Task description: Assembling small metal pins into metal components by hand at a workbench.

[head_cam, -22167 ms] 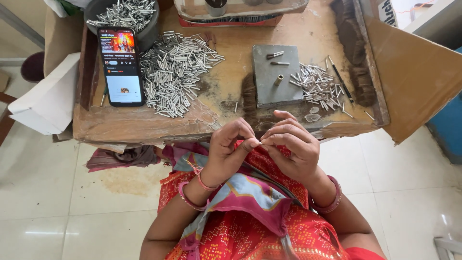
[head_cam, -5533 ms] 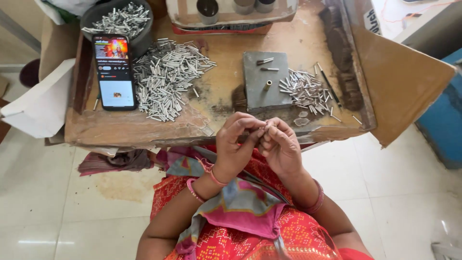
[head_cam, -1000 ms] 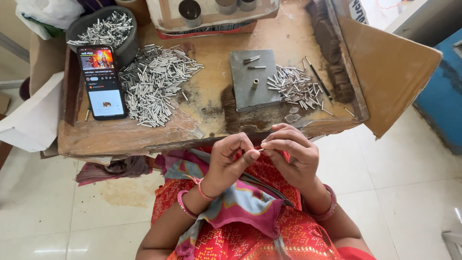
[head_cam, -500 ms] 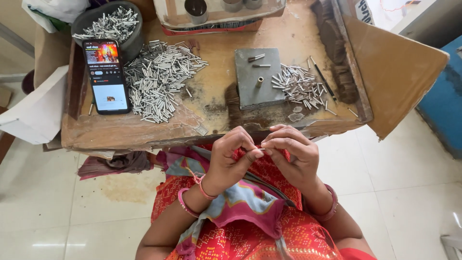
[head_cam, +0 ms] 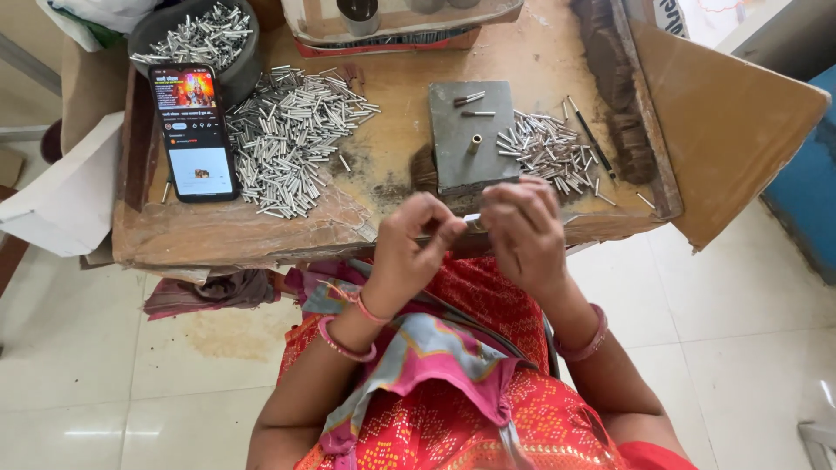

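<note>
My left hand [head_cam: 416,252] and my right hand [head_cam: 521,228] meet fingertip to fingertip at the near edge of a low wooden work table [head_cam: 218,233]. Between them they pinch a small metal tube [head_cam: 473,221]; most of it is hidden by the fingers. Just beyond the hands lies a grey metal block [head_cam: 473,132] with a short brass tube standing on it and two small pieces at its far edge. A small pile of thin metal tubes [head_cam: 547,150] lies right of the block.
A large heap of silver tubes [head_cam: 292,139] covers the table's left half, beside a phone [head_cam: 192,130] with a lit screen. A dark bowl [head_cam: 205,39] of more tubes stands at the far left. A cardboard flap [head_cam: 723,122] rises at the right. White tiled floor surrounds.
My hands have risen slightly toward the table edge and stay pinched together on the small tube. The view has shifted a little.
</note>
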